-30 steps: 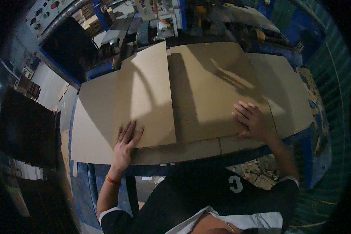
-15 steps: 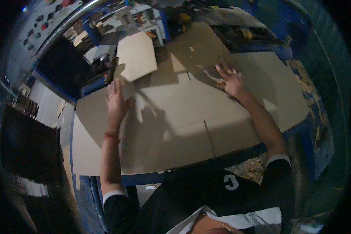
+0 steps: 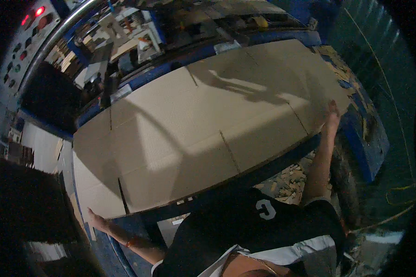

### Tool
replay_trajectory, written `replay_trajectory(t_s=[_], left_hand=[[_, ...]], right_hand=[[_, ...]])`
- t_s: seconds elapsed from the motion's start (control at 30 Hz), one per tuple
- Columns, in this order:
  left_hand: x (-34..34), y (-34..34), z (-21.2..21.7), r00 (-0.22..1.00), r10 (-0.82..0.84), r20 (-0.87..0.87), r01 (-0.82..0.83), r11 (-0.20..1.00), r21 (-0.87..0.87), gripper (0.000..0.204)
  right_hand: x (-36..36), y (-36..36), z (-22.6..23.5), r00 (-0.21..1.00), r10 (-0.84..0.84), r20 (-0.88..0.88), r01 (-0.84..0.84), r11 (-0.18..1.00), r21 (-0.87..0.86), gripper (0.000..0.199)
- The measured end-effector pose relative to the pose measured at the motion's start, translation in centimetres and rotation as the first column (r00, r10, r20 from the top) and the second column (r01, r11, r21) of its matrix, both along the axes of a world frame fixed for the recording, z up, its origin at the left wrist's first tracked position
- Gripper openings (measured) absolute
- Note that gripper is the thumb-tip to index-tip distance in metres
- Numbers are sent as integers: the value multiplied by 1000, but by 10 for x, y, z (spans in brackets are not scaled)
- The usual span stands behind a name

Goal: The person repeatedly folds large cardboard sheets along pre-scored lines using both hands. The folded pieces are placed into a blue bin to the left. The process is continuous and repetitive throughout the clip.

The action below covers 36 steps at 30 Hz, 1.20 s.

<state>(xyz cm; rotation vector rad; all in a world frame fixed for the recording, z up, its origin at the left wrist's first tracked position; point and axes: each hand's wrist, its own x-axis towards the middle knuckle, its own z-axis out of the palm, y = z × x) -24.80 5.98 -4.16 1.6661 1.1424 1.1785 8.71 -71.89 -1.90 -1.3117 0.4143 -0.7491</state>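
Note:
A large brown cardboard sheet (image 3: 171, 111) with slots cut into its long edges lies across the table, touched by both hands at its ends. At the near left corner, my left hand (image 3: 97, 219) has its fingers curled about the edge. My right hand (image 3: 331, 117) grips the right end near the near corner, fingers pointing away from me. The undersides of both hands are hidden. Shadows fall over much of the sheet.
Behind the sheet runs a dark machine (image 3: 194, 32) with a blue frame. A control panel (image 3: 23, 51) with lit red lamps stands far left beside a metal rail (image 3: 64, 30). Cardboard scraps (image 3: 284, 180) lie below the near edge, with more at the right.
Both hands have moved from the sheet's far part to its near left corner and right end. Two smaller cardboard pieces at the far edge are gone from view. Red panel lamps now show lit.

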Motion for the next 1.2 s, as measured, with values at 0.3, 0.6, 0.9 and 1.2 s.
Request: replay_trajectory(t_s=[0.3, 0.6, 0.9, 1.2], left_hand=[[49, -50, 156, 970, -102, 220, 5, 916, 402, 49], [53, -31, 160, 889, -251, 384, 226, 968, 110, 45], [4, -140, 95, 891, -393, 225, 380, 920, 101, 43], [78, -216, 89, 262, -408, -875, 958, -2, 288, 45]], right_hand=[[15, 39, 79, 966, -226, 126, 253, 726, -639, 65], [25, -64, 36, 940, 162, 301, -202, 973, 108, 61], [-141, 74, 60, 983, 181, 21, -70, 481, -874, 37], [-116, 135, 41, 596, 702, -389, -84, -427, -900, 39]])
